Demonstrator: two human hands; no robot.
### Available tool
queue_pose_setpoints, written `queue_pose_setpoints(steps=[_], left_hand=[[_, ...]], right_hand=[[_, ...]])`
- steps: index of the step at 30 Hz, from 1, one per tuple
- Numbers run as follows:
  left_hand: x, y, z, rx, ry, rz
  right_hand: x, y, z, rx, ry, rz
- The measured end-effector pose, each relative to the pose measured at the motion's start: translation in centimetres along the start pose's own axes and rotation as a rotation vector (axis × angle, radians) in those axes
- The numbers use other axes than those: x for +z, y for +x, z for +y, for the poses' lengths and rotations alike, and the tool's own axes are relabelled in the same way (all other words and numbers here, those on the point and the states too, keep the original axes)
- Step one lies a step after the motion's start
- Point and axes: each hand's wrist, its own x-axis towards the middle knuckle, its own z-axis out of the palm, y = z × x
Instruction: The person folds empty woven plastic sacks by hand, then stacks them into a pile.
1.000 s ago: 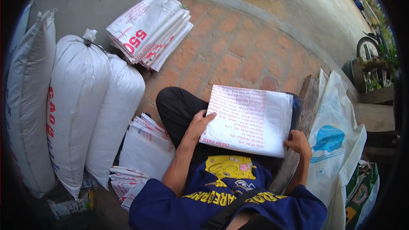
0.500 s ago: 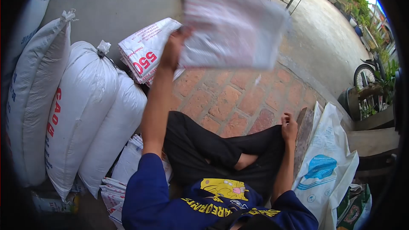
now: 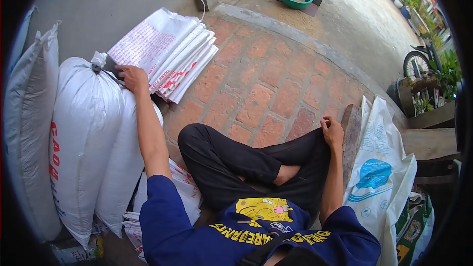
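Beside one stack (image 3: 165, 44) rest one hand (image 3: 134, 78), four sacks (image 3: 88, 113).

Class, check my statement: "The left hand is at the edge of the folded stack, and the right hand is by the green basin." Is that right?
Not quite: the right hand is by the right knee; the green basin stands well beyond it, as the head view shows. The left hand is at the edge of the folded stack, as stated.
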Motion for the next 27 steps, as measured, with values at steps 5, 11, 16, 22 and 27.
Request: queue_pose_setpoints(steps=[5, 11, 16, 22, 27], left_hand=[[-0.9, 0.7, 2.5, 0.234, 0.229, 0.246], [2.9, 1.9, 3.9, 0.186, 0.15, -0.046], [4.9, 2.3, 4.4, 0.282, 0.139, -0.226], [7.8, 2.3, 2.4, 0.185, 0.154, -0.335], [4.7, 4.5, 5.3, 0.034, 0.226, -0.586]], right_hand=[[0.3, 0.1, -0.3, 0.012, -0.01, 0.044], [0.5, 0.6, -1.0, 0.039, -0.088, 0.012], [0.6, 0.9, -1.3, 0.038, -0.113, 0.035], [0.9, 0.6, -1.3, 0.07, -0.133, 0.066], [0.8, 0.7, -0.7, 0.083, -0.09, 0.078]])
